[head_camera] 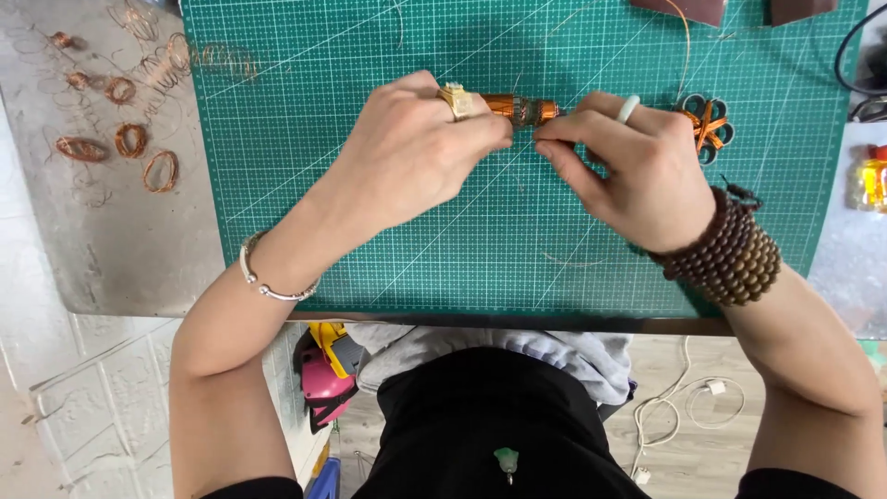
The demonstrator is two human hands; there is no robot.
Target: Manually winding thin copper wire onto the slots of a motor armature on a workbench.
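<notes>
Both hands meet over a green cutting mat [370,240]. My left hand [407,152] grips the pale end of a small cylinder wound with copper wire [517,108]. My right hand [628,171] pinches the other end of that cylinder between thumb and fingers; it wears a pale ring, and dark bead bracelets wrap its wrist. A silver bangle sits on my left wrist. Thin copper wire strands trail across the mat near the hands.
Several copper wire coils [129,139] lie on the grey surface at left. A small copper flower-shaped piece [707,125] sits on the mat right of my right hand. A yellow object [873,180] stands at the right edge. A white cable [684,407] lies on the floor.
</notes>
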